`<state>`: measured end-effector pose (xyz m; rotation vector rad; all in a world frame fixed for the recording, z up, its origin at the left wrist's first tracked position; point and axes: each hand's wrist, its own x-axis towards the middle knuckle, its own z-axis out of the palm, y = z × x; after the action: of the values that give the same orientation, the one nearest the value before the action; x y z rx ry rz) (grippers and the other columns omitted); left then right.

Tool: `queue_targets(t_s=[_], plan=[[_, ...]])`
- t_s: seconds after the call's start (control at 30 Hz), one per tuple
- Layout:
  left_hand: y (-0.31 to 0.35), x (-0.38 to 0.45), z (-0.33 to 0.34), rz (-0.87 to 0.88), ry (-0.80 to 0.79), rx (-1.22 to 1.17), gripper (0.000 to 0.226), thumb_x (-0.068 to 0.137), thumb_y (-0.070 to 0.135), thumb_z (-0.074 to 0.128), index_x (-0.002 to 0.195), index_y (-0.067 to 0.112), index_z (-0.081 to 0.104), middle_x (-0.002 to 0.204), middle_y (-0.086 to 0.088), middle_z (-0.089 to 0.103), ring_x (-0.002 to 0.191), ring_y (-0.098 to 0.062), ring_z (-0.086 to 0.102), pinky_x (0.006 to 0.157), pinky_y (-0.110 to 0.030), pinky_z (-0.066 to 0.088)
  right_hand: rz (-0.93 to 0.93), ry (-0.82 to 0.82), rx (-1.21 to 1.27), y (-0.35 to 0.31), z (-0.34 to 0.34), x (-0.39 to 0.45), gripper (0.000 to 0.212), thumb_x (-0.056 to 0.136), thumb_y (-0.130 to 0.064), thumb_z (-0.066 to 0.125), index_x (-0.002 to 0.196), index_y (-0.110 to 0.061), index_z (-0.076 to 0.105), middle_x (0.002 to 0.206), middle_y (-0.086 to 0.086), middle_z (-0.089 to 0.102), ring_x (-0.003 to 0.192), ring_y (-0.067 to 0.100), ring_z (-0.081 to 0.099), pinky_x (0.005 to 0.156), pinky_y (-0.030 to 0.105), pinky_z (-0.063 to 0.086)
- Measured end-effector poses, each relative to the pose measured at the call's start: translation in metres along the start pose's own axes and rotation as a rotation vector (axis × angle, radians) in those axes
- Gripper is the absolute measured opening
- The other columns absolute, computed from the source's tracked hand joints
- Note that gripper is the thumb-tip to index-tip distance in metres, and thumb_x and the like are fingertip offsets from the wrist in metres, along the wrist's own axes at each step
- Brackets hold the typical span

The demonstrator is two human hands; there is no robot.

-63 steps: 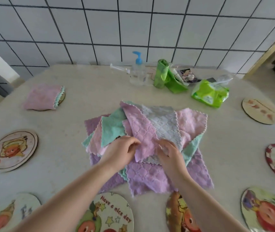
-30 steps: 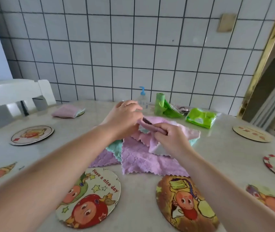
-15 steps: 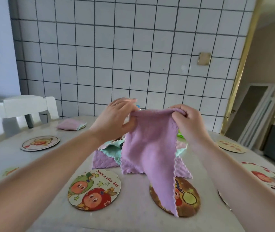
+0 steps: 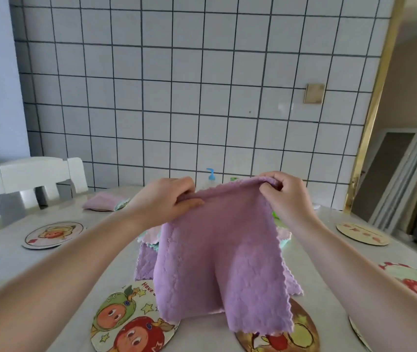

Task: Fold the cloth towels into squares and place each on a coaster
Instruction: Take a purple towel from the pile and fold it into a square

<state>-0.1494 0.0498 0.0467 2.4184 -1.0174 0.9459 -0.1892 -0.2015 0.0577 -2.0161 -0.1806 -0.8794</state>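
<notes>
Lifted off the pile (image 4: 149, 260), purple towel (image 4: 222, 270) now hangs spread; left hand (image 4: 166, 201) and right hand (image 4: 283, 196) pinch its top corners, ready for folding.

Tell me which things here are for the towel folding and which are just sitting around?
For the job: purple towel gripped by left hand and right hand; towel pile; coasters; folded towel.

Just lying about: pump bottle; white chair.

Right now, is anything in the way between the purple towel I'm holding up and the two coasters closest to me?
Nothing visible. The purple towel hangs from both hands over the near coasters, whose visible faces are bare; its lower part hides the rest.
</notes>
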Motion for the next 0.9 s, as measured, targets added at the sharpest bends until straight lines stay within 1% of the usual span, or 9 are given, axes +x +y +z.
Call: queue_targets(t_s=[0.1,0.23,0.33,0.47,0.53,0.6,0.7,0.8,0.9], plan=[[-0.016,0.009,-0.001,0.094,-0.149,0.195,0.042,0.083,0.058,0.045,0.061,0.028,0.026,0.06,0.011,0.038,0.059,-0.01,0.038,0.053,-0.016,0.028,0.008,0.023,-0.034,0.011,0.005,0.013,0.016,0.075,-0.008,0.051,0.074,-0.012,0.066,0.047,-0.006,0.042,0.047,0.011,0.036,0.048,0.025,0.03],[-0.039,0.019,0.001,0.009,-0.235,0.218,0.041,0.086,0.036,0.061,0.061,0.028,0.029,0.069,0.011,0.037,0.071,-0.016,0.042,0.06,-0.03,0.031,0.042,0.023,-0.082,0.025,0.009,0.033,0.023,0.078,-0.007,0.049,0.075,-0.02,0.067,0.054,-0.004,0.053,0.051,0.013,0.044,0.044,0.019,0.032],[-0.046,0.027,-0.001,-0.034,-0.113,0.155,0.029,0.086,0.029,0.061,0.069,0.023,0.039,0.073,0.01,0.038,0.071,-0.021,0.046,0.061,-0.032,0.035,0.05,-0.004,-0.093,0.03,0.013,0.049,0.029,0.082,-0.005,0.045,0.077,-0.023,0.067,0.057,-0.004,0.057,0.057,0.022,0.056,0.053,0.027,0.044],[-0.044,0.042,-0.011,-0.046,0.168,0.347,0.026,0.09,0.031,0.05,0.077,0.009,0.046,0.074,-0.007,0.053,0.065,-0.031,0.051,0.058,-0.031,0.029,0.063,0.02,0.052,0.03,0.015,0.07,0.033,0.079,-0.01,0.038,0.069,-0.032,0.06,0.073,0.004,0.064,0.075,0.031,0.067,0.066,0.053,0.056],[-0.044,0.045,-0.021,-0.014,0.249,0.416,0.035,0.088,0.04,0.044,0.078,0.007,0.049,0.066,-0.009,0.058,0.057,-0.033,0.052,0.055,-0.029,0.03,0.041,0.049,0.075,0.027,0.012,0.074,0.03,0.076,-0.013,0.039,0.078,-0.03,0.064,0.083,0.0,0.069,0.083,0.024,0.068,0.075,0.049,0.055],[-0.044,0.041,-0.03,0.029,0.28,0.412,0.031,0.089,0.037,0.054,0.08,0.007,0.053,0.063,-0.006,0.059,0.055,-0.032,0.052,0.058,-0.028,0.028,-0.01,0.095,0.051,0.025,0.007,0.068,0.025,0.081,-0.012,0.048,0.08,-0.03,0.065,0.08,-0.005,0.068,0.078,0.016,0.065,0.07,0.035,0.052],[-0.041,0.024,-0.038,-0.016,0.186,0.308,0.028,0.086,0.036,0.06,0.077,0.011,0.052,0.06,0.006,0.051,0.056,-0.024,0.048,0.052,-0.029,0.03,-0.08,0.102,0.007,0.035,-0.002,0.049,0.011,0.087,-0.02,0.058,0.077,-0.022,0.062,0.062,-0.006,0.056,0.059,0.016,0.049,0.055,0.03,0.038],[-0.043,-0.005,-0.033,-0.145,-0.048,0.018,0.016,0.082,0.034,0.066,0.075,0.027,0.054,0.061,0.008,0.049,0.057,-0.009,0.046,0.057,-0.029,0.038,-0.077,0.018,-0.119,0.049,-0.009,0.019,0.023,0.088,-0.026,0.059,0.069,-0.015,0.054,0.054,-0.002,0.046,0.051,0.02,0.041,0.049,0.029,0.032],[-0.04,-0.043,-0.017,-0.249,-0.186,-0.169,0.017,0.076,0.042,0.067,0.087,0.03,0.062,0.069,0.006,0.059,0.063,-0.009,0.053,0.064,-0.023,0.044,0.038,-0.111,-0.06,0.056,-0.011,-0.017,0.014,0.091,-0.023,0.053,0.087,-0.012,0.061,0.079,0.014,0.064,0.075,0.029,0.058,0.07,0.04,0.047]])
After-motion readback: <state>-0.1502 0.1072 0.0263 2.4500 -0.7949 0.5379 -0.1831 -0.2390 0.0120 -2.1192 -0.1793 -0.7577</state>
